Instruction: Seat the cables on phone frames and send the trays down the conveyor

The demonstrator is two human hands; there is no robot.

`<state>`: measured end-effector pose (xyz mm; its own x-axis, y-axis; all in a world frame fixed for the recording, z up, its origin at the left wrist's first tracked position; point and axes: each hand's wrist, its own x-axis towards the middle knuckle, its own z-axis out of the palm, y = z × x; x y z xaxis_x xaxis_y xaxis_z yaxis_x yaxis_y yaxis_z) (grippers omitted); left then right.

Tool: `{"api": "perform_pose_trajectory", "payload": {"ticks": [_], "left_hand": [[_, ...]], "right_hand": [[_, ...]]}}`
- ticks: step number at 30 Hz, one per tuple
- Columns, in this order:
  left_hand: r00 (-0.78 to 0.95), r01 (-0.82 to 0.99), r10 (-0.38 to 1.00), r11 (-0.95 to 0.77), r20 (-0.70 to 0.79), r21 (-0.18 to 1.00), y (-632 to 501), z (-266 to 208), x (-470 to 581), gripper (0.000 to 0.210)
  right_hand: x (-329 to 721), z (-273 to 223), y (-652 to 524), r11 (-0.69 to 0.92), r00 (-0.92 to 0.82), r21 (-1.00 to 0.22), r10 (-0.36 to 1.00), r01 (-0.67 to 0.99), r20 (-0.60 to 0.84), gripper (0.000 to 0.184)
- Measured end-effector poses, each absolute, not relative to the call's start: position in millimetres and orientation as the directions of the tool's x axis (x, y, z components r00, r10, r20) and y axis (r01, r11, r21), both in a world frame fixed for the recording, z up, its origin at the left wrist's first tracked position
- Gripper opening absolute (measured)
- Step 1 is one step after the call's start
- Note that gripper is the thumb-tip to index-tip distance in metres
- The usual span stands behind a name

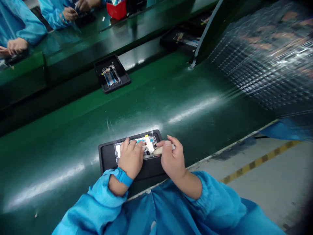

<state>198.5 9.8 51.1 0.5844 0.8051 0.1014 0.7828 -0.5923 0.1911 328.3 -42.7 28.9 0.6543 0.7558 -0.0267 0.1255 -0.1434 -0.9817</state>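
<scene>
An opened phone (150,143), with its inner parts bare, lies in a black tray (107,156) at the table's near edge. My left hand (130,158) rests on the phone's left and middle part, palm down with fingers stretched out; it covers some of the inside. Between thumb and fingers, my right hand (173,160) pinches a cream-coloured pointed tool, perhaps a plastic pry stick (158,150). The tool's tip meets the right end of the phone. A yellow tab (146,135) shows at the phone's far edge.
Farther off on the green table (73,130) sits another black tray (126,78) with an opened phone (111,76). Stacked clear plastic trays (266,65) stand at the right behind a metal upright (205,32). Co-workers' hands (18,45) and a red bin (116,10) appear across the line.
</scene>
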Motion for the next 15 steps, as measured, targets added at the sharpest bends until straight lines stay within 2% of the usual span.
{"api": "perform_pose_trajectory", "payload": {"ticks": [3, 6, 15], "left_hand": [[0.590, 0.798, 0.806, -0.590, 0.047, 0.123, 15, 51, 203, 0.029], [0.575, 0.811, 0.818, -0.574, 0.030, 0.111, 16, 53, 207, 0.029], [0.586, 0.797, 0.800, -0.541, -0.126, 0.269, 31, 65, 208, 0.019]], "right_hand": [[328, 32, -41, -0.184, 0.661, -0.976, 0.748, 0.117, -0.061, 0.026], [329, 35, -39, -0.190, 0.654, -0.980, 0.749, 0.064, -0.103, 0.026], [329, 37, -36, -0.180, 0.633, -0.984, 0.760, -0.014, -0.148, 0.028]]}}
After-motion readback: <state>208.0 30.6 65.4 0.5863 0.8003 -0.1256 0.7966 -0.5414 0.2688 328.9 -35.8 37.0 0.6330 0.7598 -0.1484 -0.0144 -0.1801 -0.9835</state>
